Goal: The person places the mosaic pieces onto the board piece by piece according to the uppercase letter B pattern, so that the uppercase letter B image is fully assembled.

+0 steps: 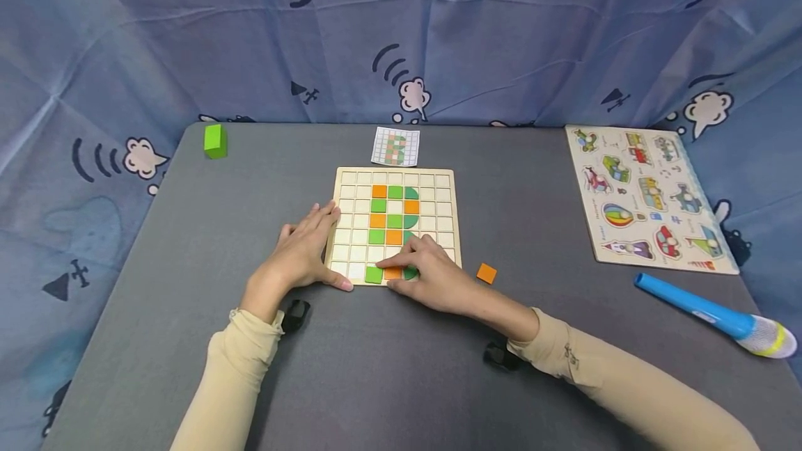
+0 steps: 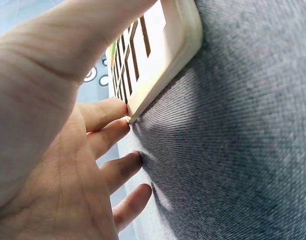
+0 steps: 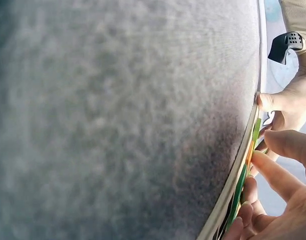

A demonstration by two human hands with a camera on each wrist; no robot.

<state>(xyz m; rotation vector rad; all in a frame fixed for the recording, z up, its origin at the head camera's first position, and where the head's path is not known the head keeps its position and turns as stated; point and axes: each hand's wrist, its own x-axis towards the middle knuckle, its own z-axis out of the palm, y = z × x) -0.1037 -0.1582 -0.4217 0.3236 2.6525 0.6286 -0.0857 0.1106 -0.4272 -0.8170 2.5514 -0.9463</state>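
On the grey table point(image 1: 382, 360) lies a wooden grid board point(image 1: 455, 228) filled in part with orange and green square tiles and green rounded tiles. My left hand point(image 1: 297, 250) rests at the board's left side, fingers extended along the edge, thumb at the near left corner. Over the nearest row, my right hand point(image 1: 435, 277) touches tiles with forefinger and thumb. The forefinger is at a green square tile point(image 1: 373, 275); the thumb is by an orange tile point(image 1: 392, 273). A green rounded tile point(image 1: 410, 273) is partly covered by that hand.
A loose orange tile point(image 1: 486, 273) lies right of the board. Behind the board is a pattern card point(image 1: 395, 147). A green block point(image 1: 216, 141) stands far left. A picture puzzle board point(image 1: 651, 200) and a blue toy microphone point(image 1: 708, 312) lie at right.
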